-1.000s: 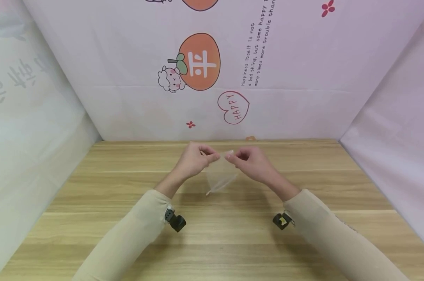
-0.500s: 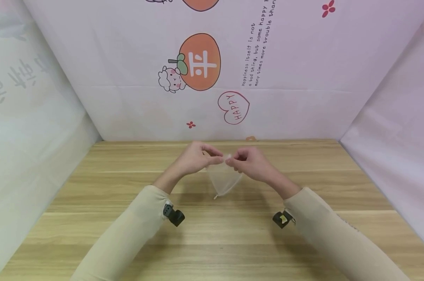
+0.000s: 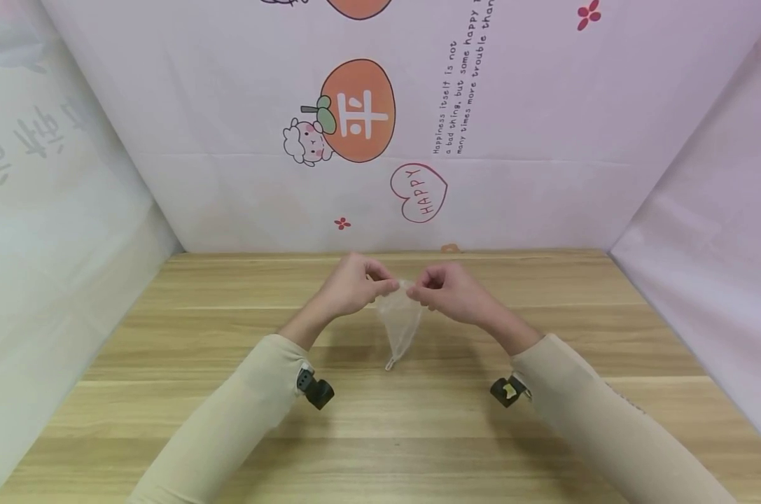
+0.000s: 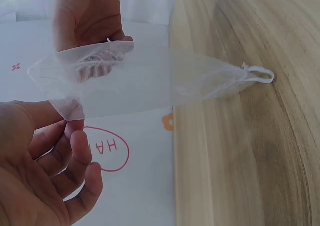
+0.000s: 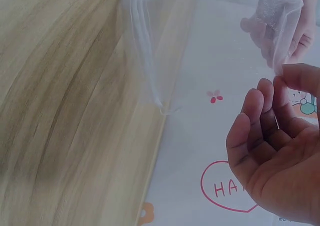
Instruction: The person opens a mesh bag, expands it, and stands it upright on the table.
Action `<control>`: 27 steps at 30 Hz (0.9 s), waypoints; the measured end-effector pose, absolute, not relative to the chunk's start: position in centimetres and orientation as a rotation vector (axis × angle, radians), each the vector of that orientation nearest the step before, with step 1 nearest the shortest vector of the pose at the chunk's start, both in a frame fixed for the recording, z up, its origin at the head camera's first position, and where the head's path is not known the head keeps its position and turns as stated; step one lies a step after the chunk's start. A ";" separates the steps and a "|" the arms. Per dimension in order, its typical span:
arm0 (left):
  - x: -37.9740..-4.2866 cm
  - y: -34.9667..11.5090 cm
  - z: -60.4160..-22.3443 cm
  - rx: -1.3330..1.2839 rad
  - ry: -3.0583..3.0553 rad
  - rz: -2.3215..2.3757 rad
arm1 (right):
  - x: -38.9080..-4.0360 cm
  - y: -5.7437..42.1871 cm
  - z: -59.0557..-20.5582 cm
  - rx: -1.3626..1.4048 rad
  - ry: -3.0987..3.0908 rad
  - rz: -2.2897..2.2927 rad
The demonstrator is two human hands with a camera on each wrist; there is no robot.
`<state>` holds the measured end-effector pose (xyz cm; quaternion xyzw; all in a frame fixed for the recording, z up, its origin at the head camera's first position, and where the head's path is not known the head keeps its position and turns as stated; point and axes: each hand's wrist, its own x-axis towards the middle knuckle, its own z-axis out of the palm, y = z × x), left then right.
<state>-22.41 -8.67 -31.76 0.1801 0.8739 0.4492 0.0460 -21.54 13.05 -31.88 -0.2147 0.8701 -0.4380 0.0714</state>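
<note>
A sheer white mesh bag (image 3: 400, 323) hangs between my two hands, its narrow end pointing down. My left hand (image 3: 353, 285) pinches one upper corner between thumb and forefinger. The other upper corner is pinched by my right hand (image 3: 454, 290). In the left wrist view the mesh narrows to a gathered end with a white cord loop (image 4: 270, 74). Through the thin fabric the far hand's fingers show faintly. The right wrist view shows white drawstring cords (image 5: 145, 50) running across the bag. The other fingers of both hands are loosely curled.
A wood-grain table (image 3: 393, 448) lies beneath the hands. White printed cloth (image 3: 519, 140) rises behind it, and more white cloth stands at both sides. A small black camera (image 3: 320, 393) sits on the left sleeve and another camera (image 3: 505, 392) on the right.
The bag's lower end has swung and dropped slightly to hang more straight down. It looks narrower than half a second ago. Both hands have stayed nearly in place, still pinching it.
</note>
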 end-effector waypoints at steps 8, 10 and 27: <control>-22.3 -8.4 -31.9 0.488 2.652 1.413 | -21.6 12.5 -32.2 -0.611 2.642 -1.412; -22.3 -8.4 -31.9 0.477 2.652 1.414 | -21.6 12.3 -32.3 -0.617 2.645 -1.447; -22.4 -8.4 -31.8 0.610 2.676 1.413 | -21.3 12.0 -32.1 -0.638 2.708 -1.456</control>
